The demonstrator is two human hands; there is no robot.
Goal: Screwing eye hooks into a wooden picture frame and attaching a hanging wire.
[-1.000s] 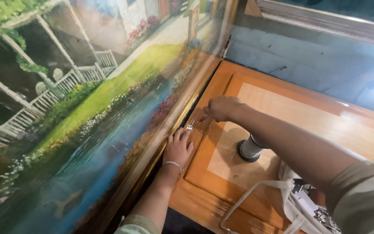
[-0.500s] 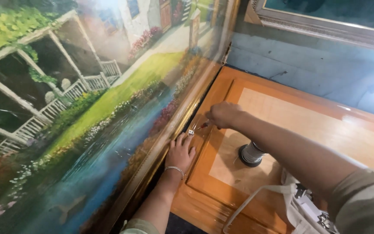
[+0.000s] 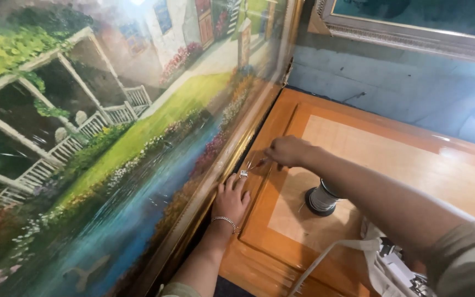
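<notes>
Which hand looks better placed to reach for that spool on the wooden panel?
Probably the right hand: its arm already crosses just above the spool, and it pinches only a small tool. The left hand lies flat against the gold frame, seemingly steadying it.

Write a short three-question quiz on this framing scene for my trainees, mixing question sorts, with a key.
1. True or false: the left hand rests against the gilt frame of the landscape painting.
2. Which wrist wears a bracelet?
3. The wire spool stands on: A) the painting, B) the wooden panel, C) the white bag.

Key: 1 true; 2 left; 3 B. The right hand pinches a small tool, too small to identify.
</notes>
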